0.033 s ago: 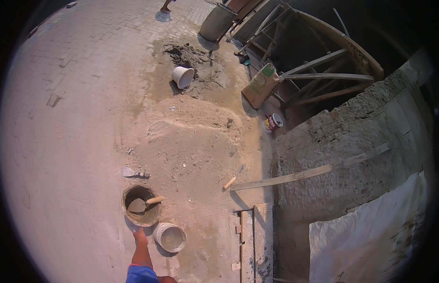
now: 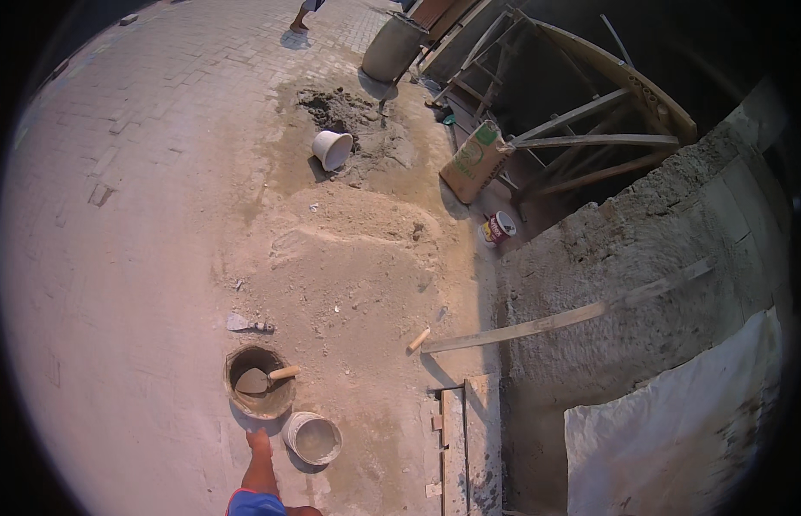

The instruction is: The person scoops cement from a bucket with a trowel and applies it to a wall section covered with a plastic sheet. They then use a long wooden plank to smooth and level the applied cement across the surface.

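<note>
Pail (image 2: 294, 437) beside bucket (image 2: 264, 407) with trowel (image 2: 255, 381)

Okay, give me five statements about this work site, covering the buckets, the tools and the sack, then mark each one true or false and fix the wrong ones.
1. The trowel rests in the larger bucket. True.
2. The flat-bladed scraper lies inside the smaller bucket. False: the scraper lies on the ground, beyond the larger bucket.
3. The trowel's handle is wooden. True.
4. The upright sack is plain blue all over. False: the sack is brown with green on it.
5. The dark grey heap is farther from the person than the pale sand. True.
</note>
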